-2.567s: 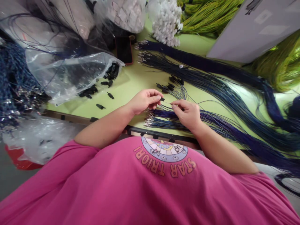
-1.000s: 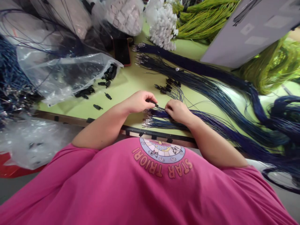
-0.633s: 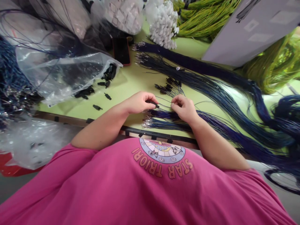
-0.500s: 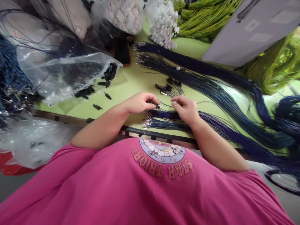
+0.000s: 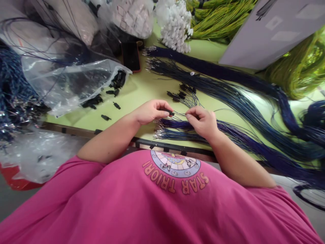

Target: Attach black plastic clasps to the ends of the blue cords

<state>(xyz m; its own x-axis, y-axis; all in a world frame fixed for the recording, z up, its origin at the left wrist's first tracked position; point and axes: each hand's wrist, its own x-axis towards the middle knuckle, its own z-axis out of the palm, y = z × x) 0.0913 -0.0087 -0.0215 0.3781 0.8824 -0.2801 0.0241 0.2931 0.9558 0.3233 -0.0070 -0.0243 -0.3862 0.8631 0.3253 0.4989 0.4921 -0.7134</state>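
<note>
Between the thumb and fingers of my left hand [image 5: 151, 111] is a small black plastic connector [image 5: 172, 114], its outer end pointing right. My right hand [image 5: 203, 121] pinches a thin dark wire [image 5: 180, 114] just right of the connector. Whether the wire's tip sits inside the connector is too small to tell. Under both hands lies a bundle of blue and purple wires [image 5: 182, 135], with bare metal terminals [image 5: 159, 133] at its left end. Just beyond my hands, several black connectors with wires attached [image 5: 180, 94] rest in a cluster on the green table [image 5: 142, 86].
Loose black connectors [image 5: 116, 105] are scattered at left beside an open clear plastic bag [image 5: 76, 79]. A phone [image 5: 131, 57] lies farther back. Long dark wire bundles [image 5: 215, 79] stretch rightwards. White connectors [image 5: 175, 28], yellow-green wires [image 5: 223, 23] and a pale panel [image 5: 259, 44] stand behind.
My right hand has shifted slightly right and downward, its fingers still pinched. The connector in my left hand has risen slightly and stands nearly level with the wire.
</note>
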